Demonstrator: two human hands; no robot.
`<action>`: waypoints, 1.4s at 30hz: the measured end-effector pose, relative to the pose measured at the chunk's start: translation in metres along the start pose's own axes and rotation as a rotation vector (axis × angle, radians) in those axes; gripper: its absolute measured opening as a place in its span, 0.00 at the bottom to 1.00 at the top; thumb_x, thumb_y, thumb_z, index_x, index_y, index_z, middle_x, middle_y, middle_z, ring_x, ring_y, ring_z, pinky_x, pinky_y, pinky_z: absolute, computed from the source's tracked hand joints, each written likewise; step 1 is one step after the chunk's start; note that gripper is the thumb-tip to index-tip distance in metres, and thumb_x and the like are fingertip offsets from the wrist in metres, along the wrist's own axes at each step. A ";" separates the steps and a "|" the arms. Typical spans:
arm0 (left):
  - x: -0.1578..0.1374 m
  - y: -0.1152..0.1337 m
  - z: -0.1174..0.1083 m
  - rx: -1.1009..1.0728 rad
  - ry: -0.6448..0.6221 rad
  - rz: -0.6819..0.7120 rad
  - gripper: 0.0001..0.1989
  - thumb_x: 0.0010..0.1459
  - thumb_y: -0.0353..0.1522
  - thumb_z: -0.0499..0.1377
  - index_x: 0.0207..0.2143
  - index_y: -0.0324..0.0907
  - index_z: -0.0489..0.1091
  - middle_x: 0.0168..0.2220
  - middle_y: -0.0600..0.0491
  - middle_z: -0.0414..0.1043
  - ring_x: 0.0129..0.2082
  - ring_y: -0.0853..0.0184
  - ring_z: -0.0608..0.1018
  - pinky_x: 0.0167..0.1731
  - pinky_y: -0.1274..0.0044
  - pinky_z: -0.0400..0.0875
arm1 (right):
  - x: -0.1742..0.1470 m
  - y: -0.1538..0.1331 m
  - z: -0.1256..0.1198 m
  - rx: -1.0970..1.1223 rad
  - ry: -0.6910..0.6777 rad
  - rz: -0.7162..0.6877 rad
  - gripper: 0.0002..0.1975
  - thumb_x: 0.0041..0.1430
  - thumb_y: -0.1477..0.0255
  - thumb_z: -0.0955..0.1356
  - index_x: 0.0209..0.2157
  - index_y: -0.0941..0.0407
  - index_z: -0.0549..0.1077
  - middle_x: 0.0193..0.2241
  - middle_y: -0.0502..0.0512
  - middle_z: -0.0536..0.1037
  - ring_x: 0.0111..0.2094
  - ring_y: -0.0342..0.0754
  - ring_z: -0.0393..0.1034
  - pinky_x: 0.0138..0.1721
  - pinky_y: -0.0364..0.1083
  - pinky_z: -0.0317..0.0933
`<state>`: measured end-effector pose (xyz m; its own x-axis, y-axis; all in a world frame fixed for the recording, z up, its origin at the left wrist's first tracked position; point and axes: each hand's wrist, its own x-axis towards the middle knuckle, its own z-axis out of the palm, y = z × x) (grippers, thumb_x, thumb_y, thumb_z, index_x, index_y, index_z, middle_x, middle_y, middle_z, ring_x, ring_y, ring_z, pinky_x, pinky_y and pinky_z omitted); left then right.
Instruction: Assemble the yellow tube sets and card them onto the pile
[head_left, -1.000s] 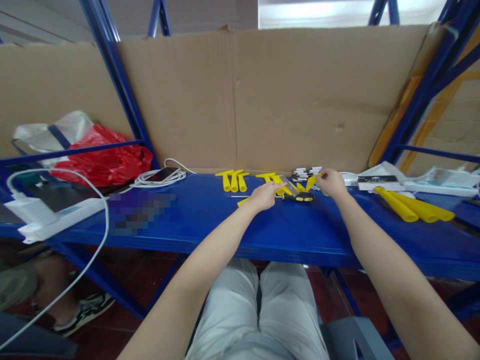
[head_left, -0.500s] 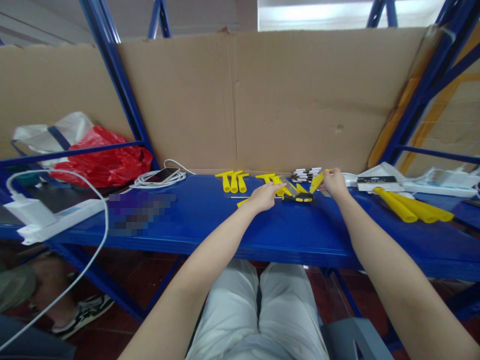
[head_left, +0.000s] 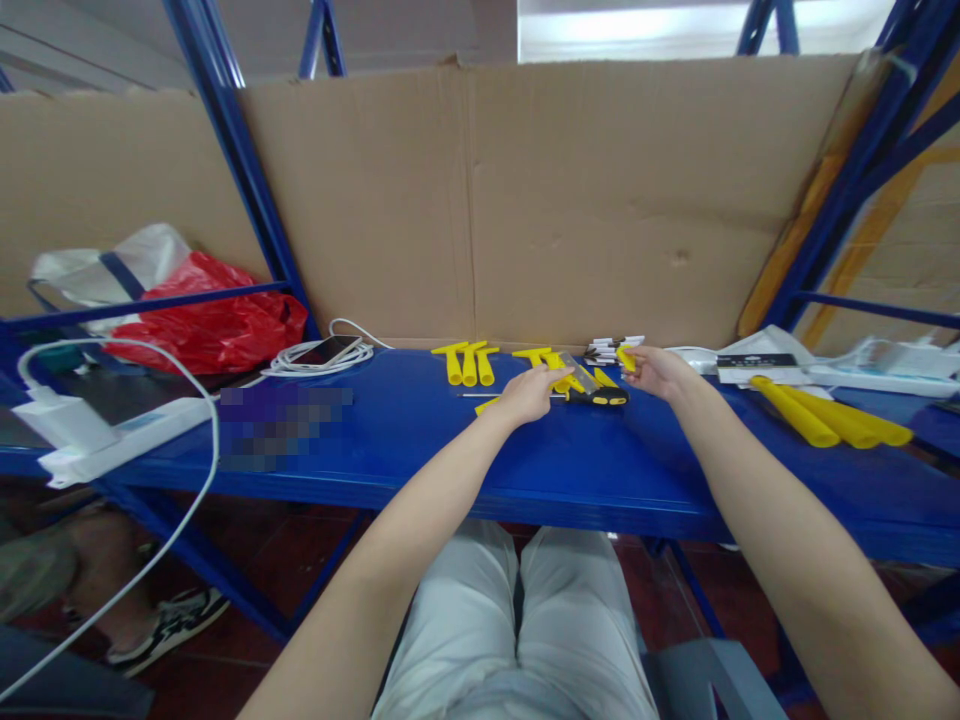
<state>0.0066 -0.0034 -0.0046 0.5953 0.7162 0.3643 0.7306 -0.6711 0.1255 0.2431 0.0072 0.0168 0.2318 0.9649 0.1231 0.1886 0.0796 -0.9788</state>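
My left hand (head_left: pixel 527 394) is closed around what looks like a yellow scraper. Its handle end (head_left: pixel 485 406) pokes out by the wrist, and a grey flat blade (head_left: pixel 579 374) shows past the fingertips. Pinched in my right hand (head_left: pixel 656 373) is a small yellow piece (head_left: pixel 625 357), mostly hidden by the fingers. A screwdriver with a black and yellow handle (head_left: pixel 598 396) lies between the hands, its shaft running behind my left hand. Yellow T-shaped pieces (head_left: pixel 469 365) lie left of the hands; other yellow parts (head_left: pixel 604 378) lie between them.
Several black-and-white small items (head_left: pixel 611 348) lie behind my right hand. Yellow tubes (head_left: pixel 814 420) and a black-and-white box (head_left: pixel 757 367) are at the right. On the left are a coiled white cable (head_left: pixel 319 358), a red bag (head_left: pixel 217 315) and a power strip (head_left: pixel 135 440). Cardboard (head_left: pixel 525 200) backs the blue table (head_left: pixel 420 450).
My right hand has turned and shifted slightly left. The yellow piece in it, earlier showing as a longer tilted strip, now shows only a short part. My left hand has barely moved.
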 end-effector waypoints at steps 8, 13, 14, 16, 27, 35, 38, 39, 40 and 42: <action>0.001 0.000 0.001 -0.027 0.021 0.005 0.30 0.58 0.23 0.51 0.62 0.47 0.57 0.57 0.48 0.66 0.55 0.62 0.69 0.53 0.72 0.64 | -0.026 -0.022 0.028 0.229 -0.059 0.110 0.06 0.54 0.80 0.68 0.26 0.58 0.68 0.19 0.50 0.71 0.20 0.39 0.63 0.24 0.39 0.62; 0.000 0.002 -0.001 -0.021 0.005 -0.022 0.32 0.57 0.24 0.52 0.64 0.44 0.53 0.59 0.47 0.64 0.56 0.62 0.69 0.52 0.73 0.65 | -0.030 -0.019 0.040 0.093 -0.043 0.072 0.05 0.52 0.75 0.70 0.26 0.60 0.70 0.20 0.51 0.72 0.22 0.39 0.64 0.21 0.37 0.59; 0.000 0.002 -0.001 -0.014 -0.001 -0.029 0.32 0.57 0.24 0.53 0.64 0.43 0.51 0.58 0.46 0.65 0.55 0.61 0.70 0.52 0.72 0.65 | -0.030 -0.017 0.042 0.046 -0.043 0.043 0.06 0.51 0.74 0.71 0.25 0.60 0.70 0.20 0.51 0.72 0.21 0.39 0.63 0.20 0.37 0.57; 0.000 0.002 -0.001 -0.001 -0.010 -0.036 0.33 0.57 0.25 0.53 0.65 0.42 0.50 0.57 0.45 0.66 0.54 0.60 0.71 0.51 0.72 0.65 | -0.028 -0.013 0.045 -0.050 -0.042 -0.020 0.09 0.49 0.71 0.72 0.23 0.60 0.70 0.18 0.49 0.69 0.20 0.37 0.59 0.18 0.36 0.53; 0.001 0.004 0.000 -0.001 -0.005 -0.022 0.32 0.58 0.26 0.55 0.64 0.40 0.49 0.56 0.44 0.67 0.54 0.60 0.71 0.51 0.73 0.65 | -0.039 -0.018 0.052 -0.213 -0.019 -0.092 0.18 0.35 0.59 0.75 0.18 0.59 0.71 0.17 0.50 0.71 0.21 0.40 0.60 0.22 0.40 0.53; 0.002 0.004 0.002 -0.030 0.021 -0.006 0.33 0.58 0.26 0.56 0.65 0.41 0.49 0.56 0.45 0.67 0.54 0.61 0.71 0.51 0.72 0.66 | -0.042 -0.018 0.053 -0.236 0.008 -0.092 0.17 0.36 0.60 0.75 0.19 0.60 0.73 0.17 0.51 0.71 0.22 0.42 0.62 0.25 0.42 0.56; 0.002 0.003 0.003 -0.031 0.028 0.003 0.34 0.57 0.26 0.55 0.65 0.42 0.49 0.56 0.45 0.68 0.54 0.61 0.72 0.51 0.72 0.66 | -0.039 -0.016 0.053 -0.243 0.026 -0.092 0.16 0.38 0.61 0.75 0.19 0.60 0.74 0.19 0.52 0.73 0.23 0.43 0.64 0.26 0.42 0.57; 0.002 0.003 0.003 -0.032 0.030 0.008 0.34 0.57 0.25 0.55 0.65 0.42 0.49 0.55 0.45 0.68 0.54 0.61 0.72 0.51 0.72 0.66 | -0.038 -0.015 0.054 -0.245 0.032 -0.088 0.15 0.38 0.62 0.75 0.19 0.60 0.73 0.20 0.52 0.73 0.23 0.42 0.64 0.26 0.42 0.57; 0.002 0.003 0.003 -0.034 0.031 0.012 0.34 0.57 0.25 0.55 0.65 0.42 0.49 0.55 0.45 0.68 0.54 0.61 0.72 0.51 0.72 0.66 | -0.037 -0.014 0.054 -0.242 0.037 -0.083 0.14 0.38 0.63 0.75 0.19 0.60 0.73 0.20 0.52 0.73 0.23 0.42 0.64 0.26 0.41 0.58; 0.002 0.003 0.003 -0.038 0.033 0.014 0.34 0.57 0.25 0.55 0.65 0.41 0.49 0.55 0.45 0.68 0.54 0.61 0.72 0.51 0.73 0.66 | -0.036 -0.013 0.054 -0.226 0.035 -0.078 0.13 0.39 0.65 0.75 0.19 0.60 0.73 0.20 0.52 0.73 0.23 0.42 0.64 0.27 0.41 0.58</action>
<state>0.0109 -0.0033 -0.0063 0.5935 0.7006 0.3961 0.7089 -0.6881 0.1549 0.1807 -0.0148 0.0163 0.2405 0.9484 0.2069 0.4154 0.0921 -0.9050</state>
